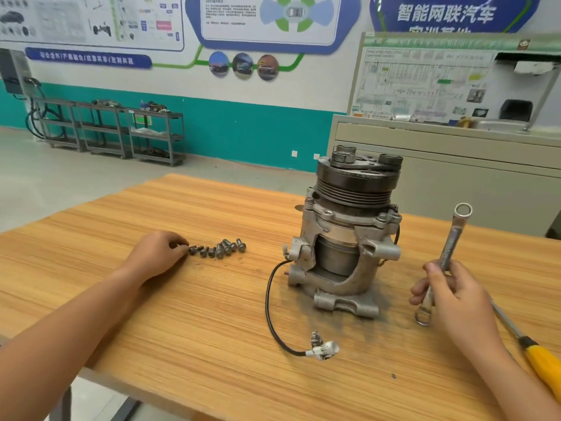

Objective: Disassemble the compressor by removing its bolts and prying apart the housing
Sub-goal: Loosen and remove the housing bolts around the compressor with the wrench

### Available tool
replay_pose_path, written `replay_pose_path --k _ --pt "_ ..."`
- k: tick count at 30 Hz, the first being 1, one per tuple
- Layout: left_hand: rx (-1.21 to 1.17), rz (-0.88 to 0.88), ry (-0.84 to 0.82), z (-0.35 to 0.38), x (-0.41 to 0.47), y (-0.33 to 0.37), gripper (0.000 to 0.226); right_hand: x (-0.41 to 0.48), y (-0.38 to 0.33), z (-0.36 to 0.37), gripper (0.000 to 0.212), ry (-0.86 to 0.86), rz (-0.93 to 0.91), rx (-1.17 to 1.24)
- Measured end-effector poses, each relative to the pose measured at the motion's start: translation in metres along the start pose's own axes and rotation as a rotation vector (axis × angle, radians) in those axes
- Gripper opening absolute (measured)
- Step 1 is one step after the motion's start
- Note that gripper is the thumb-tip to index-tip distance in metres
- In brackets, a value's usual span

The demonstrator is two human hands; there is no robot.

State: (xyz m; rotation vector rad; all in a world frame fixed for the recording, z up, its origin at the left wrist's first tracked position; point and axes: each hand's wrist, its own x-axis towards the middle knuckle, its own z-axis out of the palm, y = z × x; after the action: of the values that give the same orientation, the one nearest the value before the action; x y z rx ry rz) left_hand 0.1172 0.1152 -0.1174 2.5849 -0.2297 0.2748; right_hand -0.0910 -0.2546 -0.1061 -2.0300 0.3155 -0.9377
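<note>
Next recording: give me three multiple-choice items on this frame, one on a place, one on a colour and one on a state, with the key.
1. Where do the loose bolts lie?
A. On the table, left of the compressor. B. In a box. C. In a tray.
2. What colour is the screwdriver handle?
A. Red. B. Yellow. C. Blue.
3. What is the right hand doing?
A. Resting open. B. Pressing the compressor. C. Gripping the wrench.
Key: 1 A, they sit in a row on the wood; 2 B, the handle is plainly yellow; 3 C, its fingers curl round the shaft.

blue wall sign (446, 13) | reads 智能网联汽车 | other text too blurred
</note>
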Motion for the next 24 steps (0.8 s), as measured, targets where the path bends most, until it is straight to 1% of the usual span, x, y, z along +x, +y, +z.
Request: replay_pose_path --k 4,6,8,10,12,14,15,16,17,19,20,22,24 --pt "-0.054 0.039 -0.039 -0.004 0.003 0.001 0.028 0.0 -0.001 0.001 0.017 -0.008 0.006 -0.015" --pt "-0.038 0.047 -0.044 -0.003 0.003 0.003 0.031 -0.001 -0.001 0.002 0.017 -0.024 0.017 -0.015" --pt "0.025 0.042 0.031 -0.001 0.002 0.009 0.033 -0.001 -0.001 0.003 0.017 -0.037 0.03 -0.013" --pt "0.018 0.048 0.169 -0.001 0.002 0.026 0.036 -0.001 -0.002 0.003 0.017 -0.044 0.027 -0.02" --pt "-0.035 0.157 0.251 0.0 0.0 0.055 0.037 -0.002 -0.002 0.004 0.017 -0.058 0.024 -0.035" --pt "-0.155 0.334 0.262 0.006 -0.007 0.093 0.038 -0.002 -0.002 0.006 0.016 -0.079 0.03 -0.036" --pt "-0.272 0.395 0.237 0.011 -0.012 0.114 0.037 -0.002 -0.002 0.007 0.016 -0.093 0.036 -0.039" --pt "-0.412 0.416 0.183 0.015 -0.017 0.133 0.035 -0.003 -0.001 0.007 0.015 -0.11 0.044 -0.05" --pt "-0.56 0.403 0.106 0.019 -0.022 0.15 0.032 -0.004 -0.001 0.008 0.015 -0.13 0.052 -0.062" --pt "-0.833 0.321 -0.054 0.028 -0.026 0.174 0.025 -0.005 0.0 0.008 0.015 -0.162 0.064 -0.075" --pt "-0.93 0.271 -0.092 0.032 -0.026 0.178 0.024 -0.005 0.0 0.008 0.015 -0.169 0.068 -0.08" --pt "-1.037 0.191 -0.099 0.042 -0.026 0.176 0.029 -0.006 0.0 0.008 0.015 -0.167 0.062 -0.087" --pt "-1.018 0.126 -0.101 0.049 -0.027 0.167 0.037 -0.007 0.0 0.008 0.016 -0.161 0.042 -0.098"
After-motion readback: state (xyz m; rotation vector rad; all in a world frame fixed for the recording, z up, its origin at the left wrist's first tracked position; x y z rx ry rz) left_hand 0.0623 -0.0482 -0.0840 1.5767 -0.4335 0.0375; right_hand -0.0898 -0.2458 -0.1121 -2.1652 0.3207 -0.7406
